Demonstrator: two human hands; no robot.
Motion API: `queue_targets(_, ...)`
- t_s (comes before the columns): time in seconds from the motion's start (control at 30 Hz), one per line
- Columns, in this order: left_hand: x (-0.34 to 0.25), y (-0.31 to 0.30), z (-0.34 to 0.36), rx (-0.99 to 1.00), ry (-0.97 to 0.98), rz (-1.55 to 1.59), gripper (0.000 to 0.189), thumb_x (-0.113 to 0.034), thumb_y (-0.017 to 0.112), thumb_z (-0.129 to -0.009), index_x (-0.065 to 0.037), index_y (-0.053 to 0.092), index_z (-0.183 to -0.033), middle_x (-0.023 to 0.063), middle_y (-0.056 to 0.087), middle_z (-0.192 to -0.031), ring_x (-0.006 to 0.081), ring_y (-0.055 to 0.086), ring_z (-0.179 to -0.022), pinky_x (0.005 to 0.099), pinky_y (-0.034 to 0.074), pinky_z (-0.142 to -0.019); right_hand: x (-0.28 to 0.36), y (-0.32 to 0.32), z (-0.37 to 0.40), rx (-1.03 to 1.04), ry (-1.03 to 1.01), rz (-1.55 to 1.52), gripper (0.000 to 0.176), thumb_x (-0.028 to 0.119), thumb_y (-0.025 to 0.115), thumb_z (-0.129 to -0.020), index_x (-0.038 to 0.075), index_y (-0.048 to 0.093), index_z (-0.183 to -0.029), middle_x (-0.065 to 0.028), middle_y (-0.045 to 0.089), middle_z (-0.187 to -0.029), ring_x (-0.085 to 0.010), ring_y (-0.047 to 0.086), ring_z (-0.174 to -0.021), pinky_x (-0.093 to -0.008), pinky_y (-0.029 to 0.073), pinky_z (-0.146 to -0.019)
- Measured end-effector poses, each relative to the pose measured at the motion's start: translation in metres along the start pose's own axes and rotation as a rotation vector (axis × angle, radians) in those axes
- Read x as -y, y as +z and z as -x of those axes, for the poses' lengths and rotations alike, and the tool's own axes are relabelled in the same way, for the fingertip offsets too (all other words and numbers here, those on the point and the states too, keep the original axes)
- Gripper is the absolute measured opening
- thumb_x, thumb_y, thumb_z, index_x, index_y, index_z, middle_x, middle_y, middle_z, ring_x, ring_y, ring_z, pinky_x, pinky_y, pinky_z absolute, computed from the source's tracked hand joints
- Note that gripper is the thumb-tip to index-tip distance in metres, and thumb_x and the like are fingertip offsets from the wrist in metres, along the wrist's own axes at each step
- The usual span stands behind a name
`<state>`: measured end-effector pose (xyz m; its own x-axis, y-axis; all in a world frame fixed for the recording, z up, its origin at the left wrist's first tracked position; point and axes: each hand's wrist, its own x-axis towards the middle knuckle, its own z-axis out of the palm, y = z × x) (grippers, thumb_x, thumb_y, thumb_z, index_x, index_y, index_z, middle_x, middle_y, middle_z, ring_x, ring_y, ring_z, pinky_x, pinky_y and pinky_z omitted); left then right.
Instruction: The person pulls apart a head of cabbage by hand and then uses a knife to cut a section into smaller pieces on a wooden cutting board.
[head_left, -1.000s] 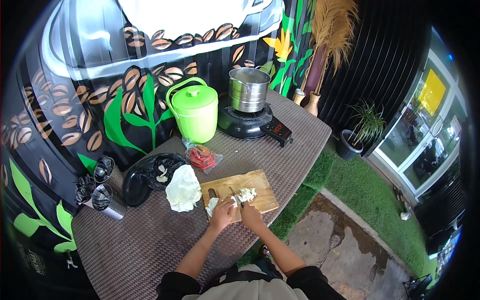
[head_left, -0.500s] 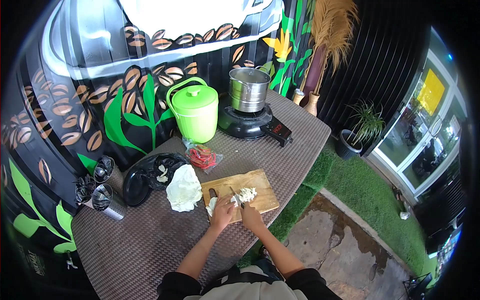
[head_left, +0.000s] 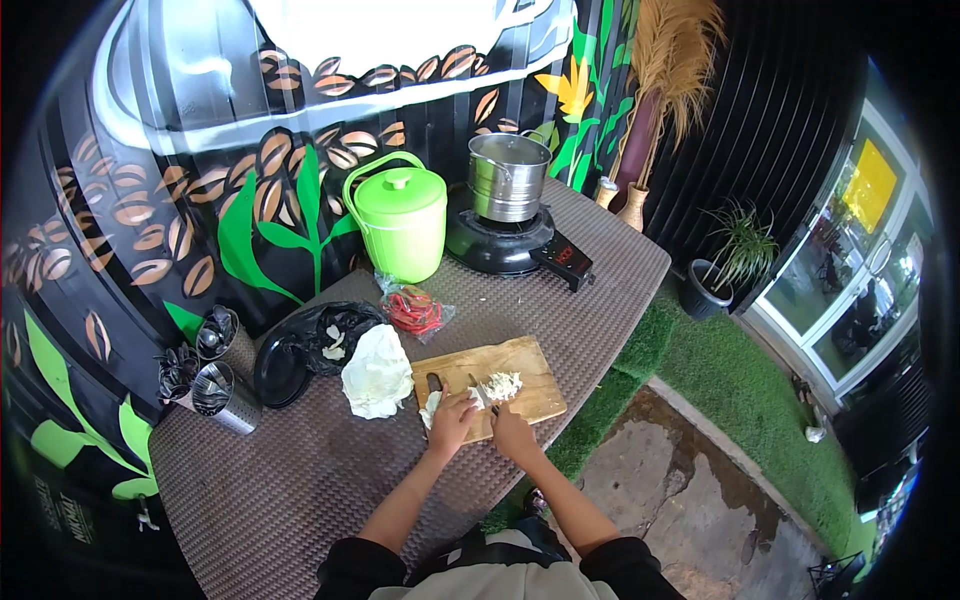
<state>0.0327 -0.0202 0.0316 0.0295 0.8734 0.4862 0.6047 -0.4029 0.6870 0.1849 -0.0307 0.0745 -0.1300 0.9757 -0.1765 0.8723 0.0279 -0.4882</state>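
Note:
On the wooden cutting board [head_left: 541, 402], my right hand [head_left: 514, 434] is closed round the handle of a knife [head_left: 482, 391], its blade pointing away from me. My left hand [head_left: 452, 420] is curled over a pale piece of cabbage [head_left: 474, 397], close beside the blade. A small heap of chopped cabbage [head_left: 503, 385] lies just right of the knife. Another cabbage scrap [head_left: 430, 408] sits at the board's left edge, partly covered by my left fingers. Left of the board rest large pale cabbage leaves [head_left: 378, 372].
Behind the board lies a clear bag of red chillies [head_left: 416, 311]. A green lidded bucket [head_left: 402, 225] and a steel pot [head_left: 508, 178] on a black portable stove [head_left: 497, 243] stand at the back. A black plastic bag [head_left: 345, 322] and cutlery holders [head_left: 230, 397] are on the left.
The view has shifted slightly, so everything appears a little farther right. Both hands stay over the board, and more of the knife blade shows beside the left fingers.

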Motion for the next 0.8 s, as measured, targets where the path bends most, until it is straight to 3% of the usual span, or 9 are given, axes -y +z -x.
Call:
queue_targets(0.2, 0.001, 0.002, -0.001, -0.024, -0.006, 0.021, 0.017, -0.011, 0.064, -0.082, 0.002, 0.069, -0.092, 0.0171, 0.066, -0.1, 0.0285, 0.061, -0.099, 0.045, 0.028, -0.111, 0.004, 0.007, 0.022, 0.015, 0.053, 0.027, 0.032, 0.031, 0.044, -0.095, -0.001, 0.044, -0.104, -0.0298, 0.063, -0.085, -0.047, 0.062, -0.085, -0.0542, 0.05, -0.072)
queue_targets(0.3, 0.004, 0.003, 0.001, -0.025, -0.001, 0.031, 0.017, -0.01, 0.065, -0.081, 0.002, 0.069, -0.092, 0.017, 0.066, -0.099, 0.0285, 0.061, -0.098, 0.0447, 0.029, -0.11, 0.008, 0.021, 0.026, -0.077, 0.09, -0.03, 0.033, 0.031, 0.043, -0.096, -0.001, 0.044, -0.103, -0.0305, 0.062, -0.085, -0.0473, 0.062, -0.084, -0.0542, 0.05, -0.074)
queue_targets(0.63, 0.0, 0.003, -0.001, -0.016, -0.029, 0.012, 0.017, -0.01, 0.066, -0.08, 0.003, 0.069, -0.091, 0.0162, 0.066, -0.099, 0.0285, 0.061, -0.097, 0.0439, 0.028, -0.111, 0.0, 0.007, 0.018, 0.002, -0.006, -0.041, 0.034, 0.031, 0.042, -0.096, -0.002, 0.043, -0.103, -0.0306, 0.062, -0.084, -0.0479, 0.061, -0.081, -0.0553, 0.048, -0.071)
queue_targets(0.8, 0.005, 0.003, -0.002, -0.036, -0.032, 0.047, 0.017, -0.01, 0.067, -0.08, 0.001, 0.069, -0.092, 0.0155, 0.066, -0.101, 0.0309, 0.06, -0.101, 0.0446, 0.028, -0.111, 0.009, 0.023, 0.027, -0.035, 0.125, -0.077, 0.034, 0.032, 0.041, -0.097, -0.001, 0.042, -0.106, -0.0306, 0.062, -0.084, -0.0489, 0.061, -0.082, -0.0567, 0.047, -0.072)
